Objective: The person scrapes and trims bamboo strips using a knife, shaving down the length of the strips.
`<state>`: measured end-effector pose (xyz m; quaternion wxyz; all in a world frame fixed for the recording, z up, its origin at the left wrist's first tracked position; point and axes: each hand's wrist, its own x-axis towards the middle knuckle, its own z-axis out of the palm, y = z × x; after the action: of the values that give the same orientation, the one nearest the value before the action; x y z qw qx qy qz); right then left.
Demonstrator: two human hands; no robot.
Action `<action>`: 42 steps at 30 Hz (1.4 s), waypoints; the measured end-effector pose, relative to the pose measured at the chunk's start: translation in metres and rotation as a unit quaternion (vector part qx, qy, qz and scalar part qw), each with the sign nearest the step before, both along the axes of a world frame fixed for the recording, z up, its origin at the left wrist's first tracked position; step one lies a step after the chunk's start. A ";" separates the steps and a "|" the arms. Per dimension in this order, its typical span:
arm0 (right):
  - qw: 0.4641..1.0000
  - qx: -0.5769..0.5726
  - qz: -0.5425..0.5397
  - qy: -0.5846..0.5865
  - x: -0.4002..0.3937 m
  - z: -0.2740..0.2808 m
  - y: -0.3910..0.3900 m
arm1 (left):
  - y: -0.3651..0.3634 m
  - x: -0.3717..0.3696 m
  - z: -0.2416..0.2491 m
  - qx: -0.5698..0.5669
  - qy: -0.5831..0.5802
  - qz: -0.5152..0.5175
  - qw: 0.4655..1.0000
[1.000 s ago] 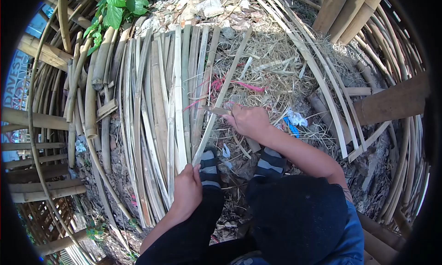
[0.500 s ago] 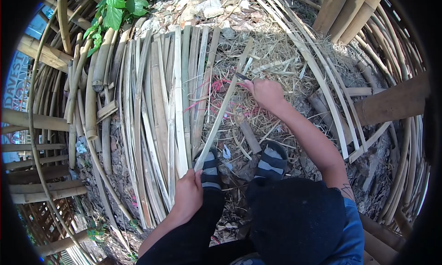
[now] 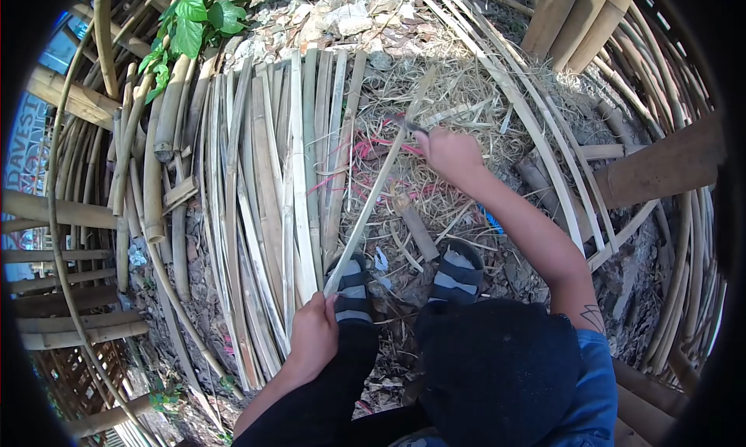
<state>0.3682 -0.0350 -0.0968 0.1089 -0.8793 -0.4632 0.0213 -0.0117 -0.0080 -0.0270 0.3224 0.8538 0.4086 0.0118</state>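
Observation:
A long split bamboo strip (image 3: 378, 184) slants from the lower left up to the right. Its near end is gripped by my left hand (image 3: 315, 328), beside the left sandal. My right hand (image 3: 453, 158) is closed around a knife (image 3: 405, 123), whose dark blade lies across the strip near its upper part. Pink string (image 3: 365, 147) and pale shavings (image 3: 458, 85) lie on the ground beneath. Left of the strip, several bamboo slats (image 3: 268, 151) lie side by side.
Long slats (image 3: 521, 109) lie at the upper right, near a thick bamboo pole (image 3: 660, 163). A short bamboo piece (image 3: 417, 228) rests between my sandals (image 3: 456, 272). Bamboo poles (image 3: 70, 206) and a leafy plant (image 3: 189, 23) stand at the left.
The knife's blade now shows more, angled up to the left across the strip. A blue object has come into view beside my right forearm. My left hand still grips the strip's end.

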 end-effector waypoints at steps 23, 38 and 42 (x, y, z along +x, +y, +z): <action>0.940 0.288 0.121 0.135 -0.065 0.018 -0.024 | 0.036 -0.017 0.006 -0.393 -0.121 0.132 0.902; 0.983 0.170 -0.032 -0.068 0.033 0.003 -0.020 | 0.042 -0.048 0.029 -0.569 -0.070 0.225 0.787; 0.982 0.132 -0.135 -0.029 0.007 -0.008 -0.036 | 0.055 -0.057 0.027 -0.633 -0.057 0.233 0.736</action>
<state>0.3753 -0.0711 -0.1049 0.2121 -0.9118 -0.3423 -0.0801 -0.0686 0.0475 0.0000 0.7980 0.3286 0.4892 -0.1263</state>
